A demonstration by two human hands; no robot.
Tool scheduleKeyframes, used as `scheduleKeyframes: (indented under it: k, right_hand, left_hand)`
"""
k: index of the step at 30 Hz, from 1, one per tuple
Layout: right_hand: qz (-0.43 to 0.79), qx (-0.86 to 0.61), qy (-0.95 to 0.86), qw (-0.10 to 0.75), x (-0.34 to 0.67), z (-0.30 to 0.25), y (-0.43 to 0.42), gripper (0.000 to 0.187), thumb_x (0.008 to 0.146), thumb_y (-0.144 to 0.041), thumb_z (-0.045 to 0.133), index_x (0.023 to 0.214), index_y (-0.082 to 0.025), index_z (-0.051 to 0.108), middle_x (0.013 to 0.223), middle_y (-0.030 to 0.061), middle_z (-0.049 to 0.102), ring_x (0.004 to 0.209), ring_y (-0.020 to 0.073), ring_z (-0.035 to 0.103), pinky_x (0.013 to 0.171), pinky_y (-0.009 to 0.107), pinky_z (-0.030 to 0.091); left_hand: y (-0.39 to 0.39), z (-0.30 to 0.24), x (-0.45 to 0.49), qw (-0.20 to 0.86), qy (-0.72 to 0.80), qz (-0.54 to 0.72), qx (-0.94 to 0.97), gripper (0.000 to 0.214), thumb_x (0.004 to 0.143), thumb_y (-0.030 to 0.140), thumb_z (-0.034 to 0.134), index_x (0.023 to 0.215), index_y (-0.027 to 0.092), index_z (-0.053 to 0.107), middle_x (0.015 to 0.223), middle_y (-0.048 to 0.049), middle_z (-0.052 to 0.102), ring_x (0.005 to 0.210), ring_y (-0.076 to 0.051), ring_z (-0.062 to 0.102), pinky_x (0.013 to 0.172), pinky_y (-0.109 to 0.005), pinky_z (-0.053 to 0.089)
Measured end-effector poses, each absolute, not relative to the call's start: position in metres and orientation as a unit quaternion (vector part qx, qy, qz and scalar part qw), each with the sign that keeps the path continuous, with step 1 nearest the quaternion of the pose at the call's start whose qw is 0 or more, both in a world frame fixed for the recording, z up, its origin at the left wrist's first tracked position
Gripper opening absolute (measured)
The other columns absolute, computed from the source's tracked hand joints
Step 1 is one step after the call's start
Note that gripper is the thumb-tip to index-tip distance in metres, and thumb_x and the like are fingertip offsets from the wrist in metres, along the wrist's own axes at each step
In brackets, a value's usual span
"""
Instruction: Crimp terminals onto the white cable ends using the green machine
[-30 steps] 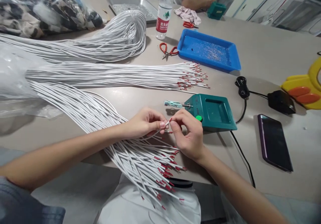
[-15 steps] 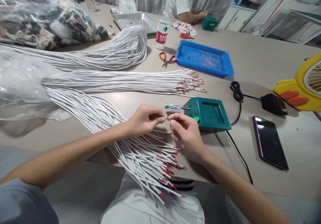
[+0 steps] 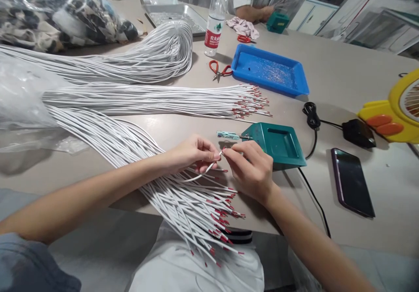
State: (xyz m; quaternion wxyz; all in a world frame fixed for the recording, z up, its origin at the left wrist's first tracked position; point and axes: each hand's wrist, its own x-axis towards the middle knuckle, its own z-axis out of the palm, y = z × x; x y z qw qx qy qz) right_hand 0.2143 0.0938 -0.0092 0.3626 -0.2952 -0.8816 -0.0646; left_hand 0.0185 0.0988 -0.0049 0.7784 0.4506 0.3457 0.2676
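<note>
Between finger and thumb, my left hand [image 3: 199, 154] pinches a white cable [image 3: 203, 172] just short of its end. My right hand [image 3: 250, 167] is closed on the tip of that same cable; its fingertips hide most of the tip. Both hands are above a loose fan of white cables [image 3: 183, 200] with red ends, which hangs over the table's front edge. Right behind my right hand stands a green box-shaped device [image 3: 281, 146], with a light-blue clip [image 3: 228, 135] sticking out from its left side.
Two more white cable bundles [image 3: 157, 99] lie behind. Farther back are red-handled cutters [image 3: 218, 70], a blue tray [image 3: 270, 70] and a water bottle [image 3: 215, 25]. At right are a phone [image 3: 352, 183], a black adapter [image 3: 358, 133] and a yellow fan [image 3: 399, 108]. A co-worker's arm [image 3: 252, 12] shows beyond.
The held cable now shows in a curve below my left fingers. My right hand has shifted slightly right and turned, its knuckles now covering the green device's front corner. The view has tilted a little.
</note>
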Motion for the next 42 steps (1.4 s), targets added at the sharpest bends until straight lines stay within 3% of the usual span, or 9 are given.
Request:
scheduleKeyframes:
  k: [4, 9, 12, 15, 18, 21, 23, 30, 42]
  right_hand:
    - [0.083, -0.353, -0.838, 0.408, 0.207, -0.008, 0.086, 0.009, 0.079, -0.012, 0.057, 0.076, -0.018, 0.062, 0.07, 0.004, 0.058, 0.065, 0.014, 0.05, 0.059, 0.027, 0.041]
    - [0.65, -0.424, -0.524, 0.351, 0.197, -0.003, 0.08, 0.018, 0.078, -0.028, 0.06, 0.067, -0.016, 0.053, 0.058, -0.003, 0.041, 0.048, 0.0067, 0.033, 0.041, 0.02, 0.024]
    - [0.812, -0.366, -0.358, 0.279, 0.194, -0.001, 0.078, 0.021, 0.075, -0.033, 0.062, 0.07, -0.017, 0.05, 0.061, -0.004, 0.037, 0.045, 0.0044, 0.028, 0.038, 0.017, 0.015]
    - [0.716, -0.418, -0.454, 0.326, 0.195, 0.006, 0.074, 0.02, 0.083, -0.036, 0.054, 0.075, -0.017, 0.054, 0.061, -0.0033, 0.041, 0.044, 0.0055, 0.032, 0.038, 0.018, 0.02]
    - [0.399, -0.463, -0.692, 0.386, 0.199, 0.024, 0.073, 0.019, 0.088, -0.031, 0.048, 0.081, -0.018, 0.061, 0.065, 0.0009, 0.053, 0.057, 0.0118, 0.048, 0.052, 0.025, 0.038]
    - [0.062, -0.457, -0.845, 0.269, 0.206, 0.043, 0.089, 0.018, 0.087, -0.025, 0.05, 0.092, -0.018, 0.066, 0.087, 0.0086, 0.063, 0.088, 0.0225, 0.054, 0.076, 0.035, 0.04]
    - [-0.025, -0.452, -0.877, 0.163, 0.211, 0.049, 0.108, 0.019, 0.085, -0.023, 0.053, 0.097, -0.018, 0.067, 0.097, 0.0105, 0.063, 0.095, 0.0254, 0.052, 0.084, 0.04, 0.036]
    - [0.032, -0.464, -0.885, 0.012, 0.222, 0.034, 0.152, 0.017, 0.085, -0.027, 0.054, 0.084, -0.021, 0.071, 0.091, 0.0056, 0.064, 0.088, 0.0204, 0.055, 0.075, 0.032, 0.034]
    - [-0.02, -0.497, -0.867, -0.032, 0.21, 0.034, 0.157, 0.016, 0.073, -0.032, 0.062, 0.079, -0.017, 0.064, 0.085, 0.0066, 0.063, 0.086, 0.0229, 0.052, 0.066, 0.03, 0.026]
  left_hand:
    - [0.093, -0.005, 0.024, 0.677, 0.361, 0.281, 0.576, 0.029, 0.082, 0.036, 0.058, 0.07, 0.01, 0.059, 0.056, -0.0012, 0.058, 0.04, -0.005, 0.046, 0.04, -0.017, 0.037]
    - [0.095, -0.014, 0.016, 0.183, 0.325, 0.394, 0.84, 0.016, 0.084, 0.023, 0.054, 0.074, 0.016, 0.064, 0.066, -0.004, 0.065, 0.065, -0.012, 0.059, 0.067, -0.025, 0.047]
    - [0.103, -0.017, 0.01, 0.094, 0.283, 0.413, 0.861, 0.014, 0.084, 0.02, 0.053, 0.076, 0.017, 0.065, 0.068, -0.0039, 0.067, 0.068, -0.012, 0.061, 0.07, -0.023, 0.047]
    - [0.112, -0.019, 0.009, 0.243, 0.358, 0.441, 0.786, 0.015, 0.083, 0.021, 0.054, 0.075, 0.013, 0.064, 0.063, -0.0043, 0.064, 0.056, -0.009, 0.056, 0.054, -0.018, 0.043]
    - [0.122, -0.02, 0.01, 0.429, 0.441, 0.385, 0.687, 0.017, 0.08, 0.021, 0.056, 0.071, 0.009, 0.064, 0.052, -0.0021, 0.059, 0.046, -0.009, 0.053, 0.047, -0.017, 0.04]
    - [0.129, -0.021, 0.009, 0.508, 0.465, 0.343, 0.639, 0.016, 0.078, 0.02, 0.057, 0.073, 0.008, 0.066, 0.049, -0.0008, 0.058, 0.042, -0.008, 0.052, 0.044, -0.016, 0.038]
    - [0.131, -0.021, 0.008, 0.524, 0.464, 0.351, 0.622, 0.016, 0.077, 0.019, 0.058, 0.08, 0.007, 0.068, 0.05, -0.0004, 0.058, 0.041, -0.007, 0.05, 0.043, -0.016, 0.037]
    - [0.13, -0.018, 0.009, 0.556, 0.454, 0.386, 0.58, 0.037, 0.075, 0.017, 0.062, 0.111, 0.007, 0.06, 0.053, 0.0012, 0.059, 0.04, -0.008, 0.053, 0.044, -0.017, 0.042]
    - [0.129, -0.013, 0.008, 0.576, 0.453, 0.422, 0.534, 0.038, 0.069, 0.019, 0.068, 0.103, 0.003, 0.062, 0.06, -0.0035, 0.064, 0.046, -0.01, 0.057, 0.039, -0.016, 0.038]
